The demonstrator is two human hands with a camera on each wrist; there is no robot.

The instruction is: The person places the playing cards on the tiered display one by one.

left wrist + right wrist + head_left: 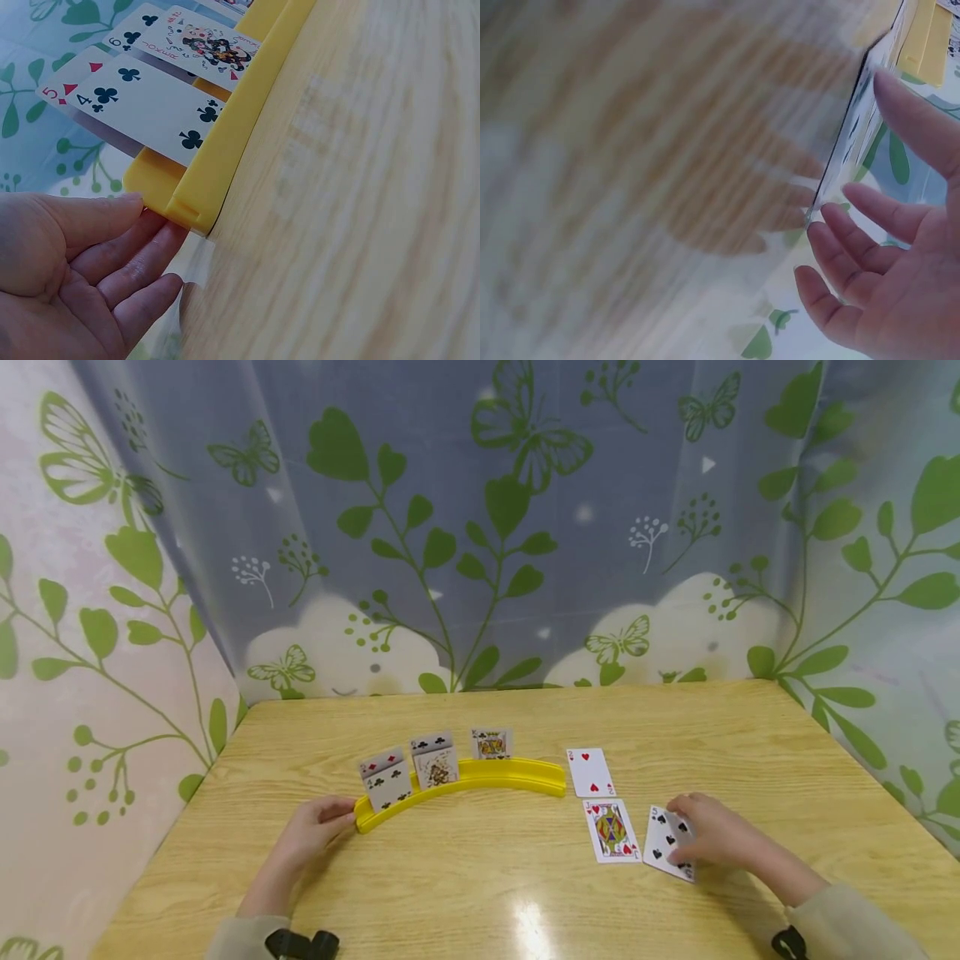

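Observation:
At the left end of a curved yellow card holder (510,770), my left hand (315,827) grips the tip between thumb and fingers. Standing in its slot are a four of clubs (150,101) before a five of diamonds (56,88), a joker (437,768) before a six of clubs (126,34), and a king of clubs (491,743). Over on the right, my right hand (716,835) touches a five of spades (660,843) lying face up, its thumb and fingers spread across the card's right side. In the right wrist view those fingers look loose, and the card shows nearly edge-on.
A two of hearts (590,772) lies face up by the holder's right end. Just below it is a jack of hearts (611,831), beside the five of spades. The wooden table (420,893) meets a patterned curtain (465,527) at the back and sides.

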